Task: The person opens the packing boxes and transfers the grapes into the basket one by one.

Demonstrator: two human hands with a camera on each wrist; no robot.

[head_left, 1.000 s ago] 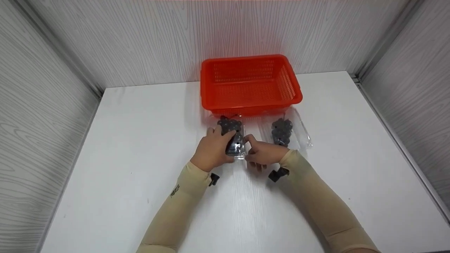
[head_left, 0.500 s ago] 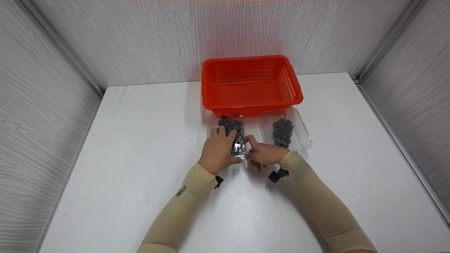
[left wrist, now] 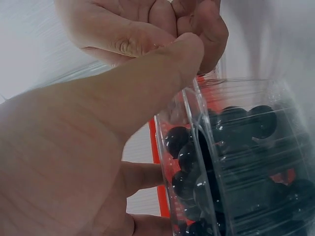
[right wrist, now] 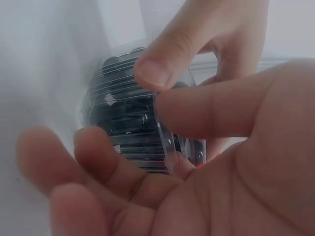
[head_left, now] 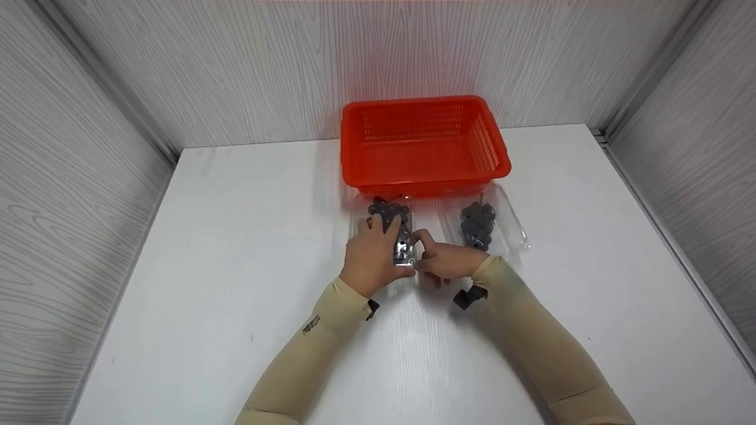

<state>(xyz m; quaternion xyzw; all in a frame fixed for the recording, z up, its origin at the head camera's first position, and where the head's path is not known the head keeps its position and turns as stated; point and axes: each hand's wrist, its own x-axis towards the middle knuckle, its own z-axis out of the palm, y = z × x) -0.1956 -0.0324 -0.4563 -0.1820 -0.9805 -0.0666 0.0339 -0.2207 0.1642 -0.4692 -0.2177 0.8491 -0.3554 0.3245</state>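
Observation:
A clear plastic clamshell box (head_left: 404,255) with dark grapes (head_left: 385,209) inside lies in front of the red basket. Across its top my left hand (head_left: 369,260) spreads its fingers, and the thumb reaches along the near rim to the right corner. My right hand (head_left: 446,260) grips that corner edge with bent index finger and thumb. The left wrist view shows the box (left wrist: 256,167) from its side, its rims close together; whether they are latched I cannot tell. In the right wrist view both thumbs meet at the rim.
A second clear plastic box (head_left: 512,221) with a bunch of dark grapes (head_left: 477,225) lies just right of the right hand. Behind both boxes, a red plastic basket (head_left: 425,184) stands near the back wall. Panelled walls enclose the white table (head_left: 254,236) on three sides.
My left hand has slid right over the box, its thumb now closer to the right front corner. The right hand has stayed nearly still at the corner.

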